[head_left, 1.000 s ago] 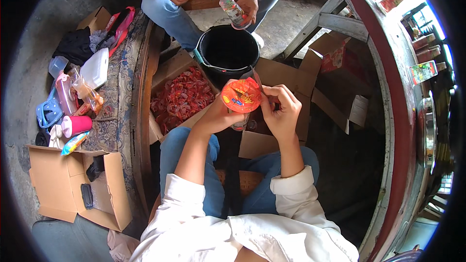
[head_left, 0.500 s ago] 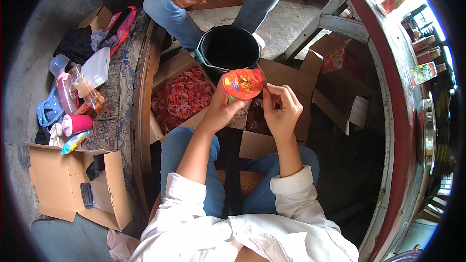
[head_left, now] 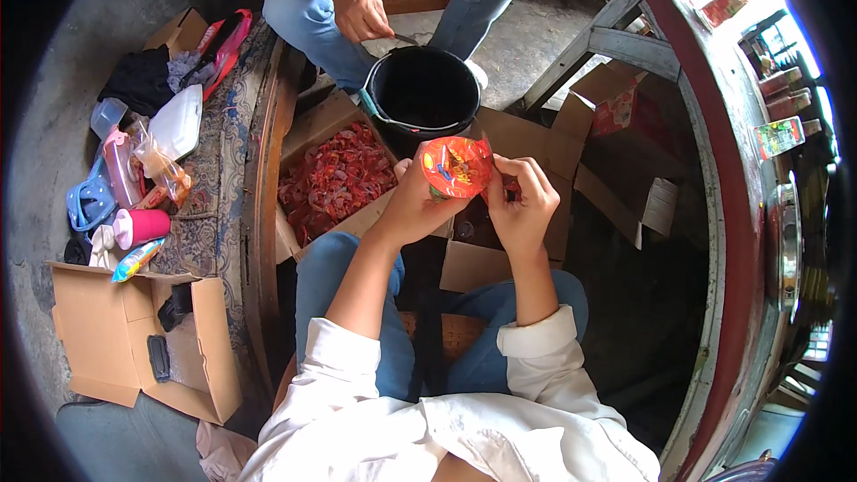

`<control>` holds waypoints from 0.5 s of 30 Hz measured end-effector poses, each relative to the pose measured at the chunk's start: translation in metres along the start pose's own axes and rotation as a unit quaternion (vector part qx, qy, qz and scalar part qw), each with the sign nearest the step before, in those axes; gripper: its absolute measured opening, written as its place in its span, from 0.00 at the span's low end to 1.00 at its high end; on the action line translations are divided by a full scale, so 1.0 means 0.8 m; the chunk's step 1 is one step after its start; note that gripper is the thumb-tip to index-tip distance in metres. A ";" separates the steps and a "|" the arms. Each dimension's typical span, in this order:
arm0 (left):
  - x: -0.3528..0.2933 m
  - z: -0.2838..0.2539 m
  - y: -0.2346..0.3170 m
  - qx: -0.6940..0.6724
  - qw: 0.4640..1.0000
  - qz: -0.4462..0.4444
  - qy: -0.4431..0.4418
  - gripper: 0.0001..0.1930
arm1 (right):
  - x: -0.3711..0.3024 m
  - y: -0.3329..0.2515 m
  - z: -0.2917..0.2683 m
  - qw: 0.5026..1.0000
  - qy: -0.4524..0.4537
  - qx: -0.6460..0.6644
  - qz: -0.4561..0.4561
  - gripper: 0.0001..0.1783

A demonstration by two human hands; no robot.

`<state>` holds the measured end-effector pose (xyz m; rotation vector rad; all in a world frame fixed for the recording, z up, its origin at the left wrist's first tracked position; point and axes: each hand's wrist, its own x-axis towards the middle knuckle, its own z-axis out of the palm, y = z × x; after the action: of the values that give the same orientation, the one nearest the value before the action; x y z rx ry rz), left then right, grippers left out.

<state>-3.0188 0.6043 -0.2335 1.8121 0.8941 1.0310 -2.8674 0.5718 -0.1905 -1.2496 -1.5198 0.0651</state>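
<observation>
In front of me my left hand (head_left: 415, 205) is wrapped round a plastic cup whose top is sealed with a red printed film lid (head_left: 457, 168). The lid is tilted towards me, and the fingers hide most of the cup. At the lid's right edge my right hand (head_left: 522, 201) is closed in a pinch, touching the rim. What lies between its fingertips is hidden. Just beyond the cup stands a black bucket (head_left: 424, 125) with a dark inside. Left of the bucket, a cardboard box (head_left: 326, 120) holds a heap of red and clear film scraps (head_left: 335, 178).
Across from me sits a person whose hand (head_left: 361, 13) holds a thin tool over the bucket. Open cardboard boxes (head_left: 460, 263) lie below my right hand and farther right. A patterned bench (head_left: 201, 205) carries bags and containers on the left. A red-edged table (head_left: 705, 125) runs along the right.
The cup has come slightly nearer and its lid has turned, with both hands still on it. The other person's hand has moved right, towards the bucket, and its thin tool now shows.
</observation>
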 end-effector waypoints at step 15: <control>0.000 -0.012 0.020 -0.118 0.992 0.011 -0.034 0.25 | 0.003 0.004 -0.005 0.995 -0.049 0.086 0.018 0.10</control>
<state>-3.0244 0.6010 -0.2160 1.6515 0.6821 1.0359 -2.8616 0.5727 -0.1895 -1.1497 -1.5406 0.2793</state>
